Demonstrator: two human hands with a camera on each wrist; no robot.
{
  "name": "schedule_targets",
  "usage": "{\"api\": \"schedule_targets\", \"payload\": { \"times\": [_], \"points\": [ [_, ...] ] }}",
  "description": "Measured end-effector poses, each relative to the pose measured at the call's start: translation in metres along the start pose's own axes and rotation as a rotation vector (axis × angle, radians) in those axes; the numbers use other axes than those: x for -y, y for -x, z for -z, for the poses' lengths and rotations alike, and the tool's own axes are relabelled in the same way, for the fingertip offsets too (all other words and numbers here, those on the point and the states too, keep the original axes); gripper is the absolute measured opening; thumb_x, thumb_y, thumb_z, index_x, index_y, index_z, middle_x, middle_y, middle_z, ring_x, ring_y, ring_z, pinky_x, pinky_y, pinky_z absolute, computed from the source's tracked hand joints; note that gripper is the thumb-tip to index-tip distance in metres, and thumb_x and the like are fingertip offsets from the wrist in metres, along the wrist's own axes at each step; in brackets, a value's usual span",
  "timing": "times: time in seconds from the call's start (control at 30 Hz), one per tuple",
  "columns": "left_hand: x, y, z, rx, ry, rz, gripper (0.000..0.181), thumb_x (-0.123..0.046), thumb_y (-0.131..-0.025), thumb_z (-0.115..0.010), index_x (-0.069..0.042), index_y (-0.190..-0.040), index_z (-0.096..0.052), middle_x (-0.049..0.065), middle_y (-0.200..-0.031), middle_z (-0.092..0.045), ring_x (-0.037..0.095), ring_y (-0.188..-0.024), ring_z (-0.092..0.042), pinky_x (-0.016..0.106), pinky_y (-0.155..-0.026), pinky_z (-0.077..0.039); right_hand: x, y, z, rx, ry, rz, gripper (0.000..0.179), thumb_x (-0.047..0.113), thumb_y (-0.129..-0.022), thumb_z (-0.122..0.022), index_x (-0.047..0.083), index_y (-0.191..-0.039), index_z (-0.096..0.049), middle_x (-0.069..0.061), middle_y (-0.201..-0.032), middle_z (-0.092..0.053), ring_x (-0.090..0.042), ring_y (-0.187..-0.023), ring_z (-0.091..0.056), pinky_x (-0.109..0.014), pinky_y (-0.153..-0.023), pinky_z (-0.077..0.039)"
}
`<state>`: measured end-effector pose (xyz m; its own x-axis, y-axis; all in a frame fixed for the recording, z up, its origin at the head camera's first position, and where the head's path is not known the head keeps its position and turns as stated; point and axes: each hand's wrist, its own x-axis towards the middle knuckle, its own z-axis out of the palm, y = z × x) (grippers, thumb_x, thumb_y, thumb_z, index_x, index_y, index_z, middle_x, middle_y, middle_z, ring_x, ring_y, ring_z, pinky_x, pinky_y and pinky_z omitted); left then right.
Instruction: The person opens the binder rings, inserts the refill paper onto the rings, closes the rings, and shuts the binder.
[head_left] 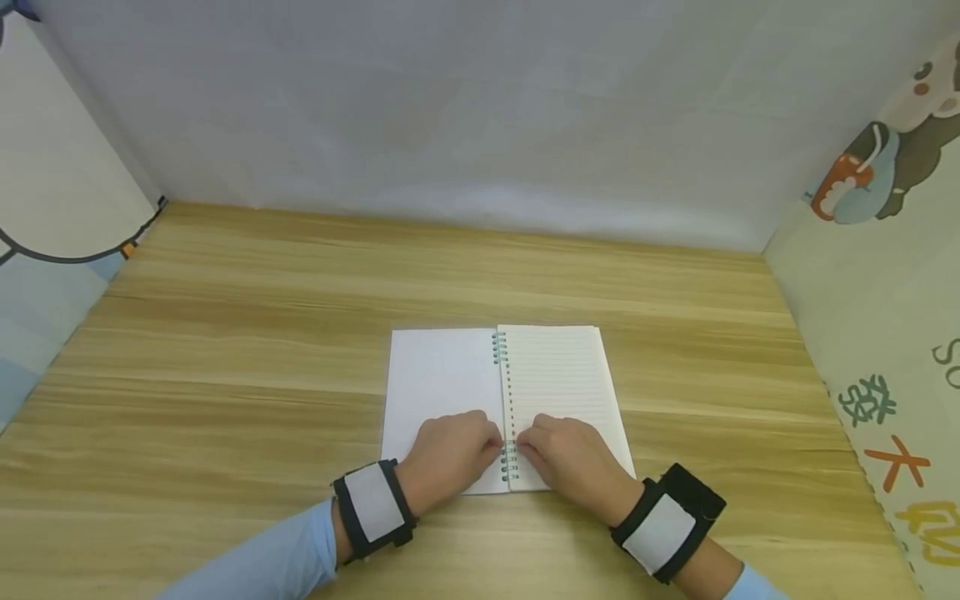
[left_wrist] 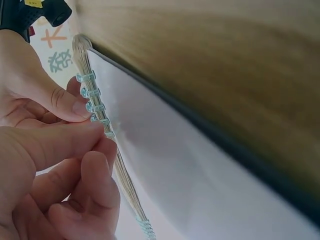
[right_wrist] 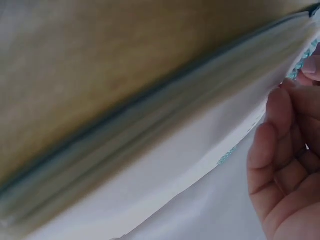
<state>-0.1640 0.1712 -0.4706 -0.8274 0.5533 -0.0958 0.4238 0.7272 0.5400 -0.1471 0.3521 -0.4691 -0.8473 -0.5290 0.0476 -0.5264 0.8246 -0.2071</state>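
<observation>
A ring-bound notebook lies spread flat on the table, a blank white sheet (head_left: 442, 375) on its left and lined pages (head_left: 558, 367) on its right. Pale teal binding rings (head_left: 510, 467) run along the lower spine, and more show at the top end. My left hand (head_left: 452, 457) pinches the lower rings between thumb and index finger, its other fingers curled. From the other side my right hand (head_left: 573, 458) grips the same short stretch, its thumb pressed to the rings (left_wrist: 95, 107) in the left wrist view. Both sets of fingertips nearly meet at the spine.
The wooden table (head_left: 262, 317) stretches around the notebook. A pale wall (head_left: 480, 125) stands behind it, and printed panels rise at the left and right (head_left: 877, 333). Black straps with white patches (head_left: 375, 504) circle both wrists.
</observation>
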Motion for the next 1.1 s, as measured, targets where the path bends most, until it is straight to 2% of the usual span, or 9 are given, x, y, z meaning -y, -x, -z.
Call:
{"api": "schedule_targets", "payload": {
  "times": [0.67, 1.1],
  "points": [
    [-0.0011, -0.0027, -0.0066, -0.003, -0.03, -0.015, 0.012, -0.017, -0.087, -0.063, -0.011, -0.082, -0.072, -0.007, -0.064, -0.054, 0.003, -0.053, -0.044, 0.018, -0.048, -0.036, 0.0017, -0.0004, -0.0034, -0.01, -0.024, 0.048, 0.005, 0.013, -0.086, -0.065, 0.012, -0.085, -0.07, 0.005, -0.07, -0.059, -0.004, -0.06, -0.052, -0.022, -0.057, -0.044],
    [-0.0026, 0.0004, -0.0025, 0.007, -0.03, -0.005, 0.01, -0.015, -0.086, -0.064, -0.011, -0.082, -0.072, -0.007, -0.065, -0.055, 0.003, -0.052, -0.044, 0.018, -0.047, -0.036, 0.0014, 0.0043, -0.0019, -0.003, -0.014, 0.024, 0.005, 0.016, -0.086, -0.066, 0.014, -0.086, -0.071, 0.007, -0.071, -0.06, -0.002, -0.059, -0.05, -0.021, -0.057, -0.044]
  ]
}}
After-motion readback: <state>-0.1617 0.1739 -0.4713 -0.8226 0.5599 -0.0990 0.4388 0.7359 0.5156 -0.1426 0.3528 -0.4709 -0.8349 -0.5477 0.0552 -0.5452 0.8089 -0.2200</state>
